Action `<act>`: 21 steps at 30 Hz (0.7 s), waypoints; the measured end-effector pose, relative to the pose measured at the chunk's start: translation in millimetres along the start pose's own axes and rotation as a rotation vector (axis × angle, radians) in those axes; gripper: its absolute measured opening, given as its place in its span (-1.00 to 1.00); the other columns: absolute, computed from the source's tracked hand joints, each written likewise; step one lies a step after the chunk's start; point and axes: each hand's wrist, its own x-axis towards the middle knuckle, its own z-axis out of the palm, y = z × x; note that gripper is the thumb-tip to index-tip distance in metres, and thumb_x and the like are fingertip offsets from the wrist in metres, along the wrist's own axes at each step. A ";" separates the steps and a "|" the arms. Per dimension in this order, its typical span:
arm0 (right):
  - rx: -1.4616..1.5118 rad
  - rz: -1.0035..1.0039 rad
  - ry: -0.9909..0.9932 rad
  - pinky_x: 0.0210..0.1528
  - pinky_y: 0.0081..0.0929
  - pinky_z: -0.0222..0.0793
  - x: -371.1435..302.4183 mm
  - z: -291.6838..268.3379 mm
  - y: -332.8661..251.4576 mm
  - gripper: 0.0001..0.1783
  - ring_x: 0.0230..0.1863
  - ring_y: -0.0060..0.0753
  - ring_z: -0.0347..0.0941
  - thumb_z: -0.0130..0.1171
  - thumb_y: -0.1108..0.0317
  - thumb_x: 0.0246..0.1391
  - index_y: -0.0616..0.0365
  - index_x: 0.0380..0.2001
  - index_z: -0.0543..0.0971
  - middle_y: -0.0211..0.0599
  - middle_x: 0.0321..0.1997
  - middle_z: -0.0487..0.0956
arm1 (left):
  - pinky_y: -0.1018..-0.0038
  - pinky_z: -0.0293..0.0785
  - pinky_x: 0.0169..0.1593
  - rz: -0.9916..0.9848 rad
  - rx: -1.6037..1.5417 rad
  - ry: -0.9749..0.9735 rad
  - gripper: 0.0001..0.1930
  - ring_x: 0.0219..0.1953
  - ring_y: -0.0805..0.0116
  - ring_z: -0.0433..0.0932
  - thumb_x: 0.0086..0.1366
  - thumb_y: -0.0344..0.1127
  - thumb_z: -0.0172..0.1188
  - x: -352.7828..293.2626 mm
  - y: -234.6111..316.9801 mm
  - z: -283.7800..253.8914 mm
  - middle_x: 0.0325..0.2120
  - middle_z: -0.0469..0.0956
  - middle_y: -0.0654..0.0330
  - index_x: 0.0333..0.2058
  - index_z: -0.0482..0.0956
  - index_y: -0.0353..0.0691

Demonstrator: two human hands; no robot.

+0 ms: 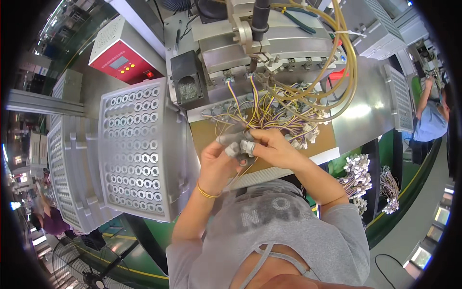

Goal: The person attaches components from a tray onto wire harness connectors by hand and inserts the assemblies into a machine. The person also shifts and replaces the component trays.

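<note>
In front of my chest, both hands meet over the front of a brown work board (204,137). My left hand (219,161) is closed in a pinch, with pale covers on the fingertips. My right hand (272,148) also pinches, its covered thumb close to the left one. Between them shows a small grey ringed part (242,163), mostly hidden by fingers, with thin wires trailing below. Just beyond my fingers lies a tangled heap of yellow and purple wire leads (269,111) with white connectors. Two leads run up to the metal machine (221,50).
To the left stands a tray of metal rings (132,149), with a red-fronted control box (126,60) behind it. A black bin (188,79) sits beside the machine. Yellowish hoses (353,62) loop over the heap. Pliers (298,21) lie on top; bundled leads (357,178) hang at right.
</note>
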 end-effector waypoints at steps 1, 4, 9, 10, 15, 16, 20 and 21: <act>0.112 0.041 -0.091 -0.53 -0.75 0.22 0.5 -3.6 -2.1 -0.85 -0.53 -0.78 0.32 0.02 0.48 -0.05 0.23 -0.35 0.50 -0.47 -0.52 0.47 | 0.64 0.32 -0.60 -0.021 -0.037 -0.062 -0.74 -0.53 0.41 0.47 0.16 -0.41 0.01 1.0 -0.6 2.3 -0.32 0.48 0.16 -0.15 0.39 -0.26; -0.100 -0.024 0.224 -0.50 -0.72 0.25 1.1 -21.2 8.1 -0.83 -0.52 -0.71 0.35 0.04 0.43 -0.08 0.28 -0.38 0.48 -0.41 -0.52 0.47 | 0.53 0.44 -0.47 -0.030 0.019 -0.024 -0.64 -0.46 0.36 0.48 0.16 -0.40 0.02 4.3 -17.0 1.3 -0.29 0.46 0.16 -0.04 0.30 -0.29; 0.175 -0.300 0.842 -0.69 -0.70 0.18 23.9 -98.1 42.2 -0.87 -0.74 -0.67 0.20 0.03 0.40 -0.12 0.20 -0.63 0.38 -0.48 -0.68 0.31 | 0.48 0.40 -0.38 0.738 1.825 -0.097 -0.68 -0.50 0.22 0.45 -0.04 -0.48 0.16 15.4 -51.2 -36.8 -0.48 0.48 0.13 -0.22 0.48 -0.29; 0.238 -0.307 0.911 -0.74 -0.69 0.14 27.9 -103.9 40.1 -0.84 -0.77 -0.65 0.16 0.01 0.41 -0.12 0.16 -0.69 0.32 -0.50 -0.72 0.26 | 0.48 0.40 -0.38 0.745 1.822 -0.096 -0.68 -0.50 0.22 0.45 -0.04 -0.48 0.16 12.2 -55.4 -41.5 -0.48 0.48 0.13 -0.22 0.48 -0.29; 0.053 -0.189 1.015 -0.79 -0.65 0.16 36.1 -92.7 23.3 -0.82 -0.80 -0.59 0.19 -0.05 0.40 -0.10 0.15 -0.69 0.28 -0.45 -0.72 0.24 | 0.40 0.29 -0.51 0.629 1.571 -0.119 -0.80 -0.60 0.24 0.36 -0.11 -0.52 0.16 4.1 -56.5 -40.8 -0.69 0.43 0.14 -0.41 0.57 -0.23; 0.116 -0.204 1.018 -0.79 -0.64 0.18 36.3 -92.3 24.0 -0.83 -0.79 -0.56 0.23 -0.05 0.40 -0.10 0.17 -0.68 0.30 -0.43 -0.71 0.26 | 0.40 0.28 -0.54 0.631 1.544 -0.094 -0.79 -0.65 0.24 0.34 -0.10 -0.52 0.16 1.8 -54.9 -39.3 -0.70 0.42 0.14 -0.39 0.57 -0.23; 0.303 -0.177 1.070 -0.77 -0.61 0.27 52.3 -100.3 45.5 -0.86 -0.73 -0.47 0.36 -0.06 0.41 -0.09 0.25 -0.60 0.35 -0.36 -0.67 0.31 | 0.40 0.29 -0.57 0.436 1.402 -0.099 -0.77 -0.67 0.23 0.36 -0.13 -0.54 0.15 -6.2 -40.9 -25.4 -0.70 0.42 0.12 -0.39 0.57 -0.22; 0.305 -0.170 1.069 -0.77 -0.61 0.27 53.3 -99.9 41.4 -0.86 -0.73 -0.47 0.36 -0.06 0.41 -0.09 0.25 -0.60 0.35 -0.36 -0.67 0.31 | 0.41 0.30 -0.57 0.466 1.552 -0.136 -0.76 -0.67 0.22 0.37 -0.15 -0.54 0.15 -8.2 -37.0 -30.3 -0.70 0.42 0.12 -0.40 0.57 -0.22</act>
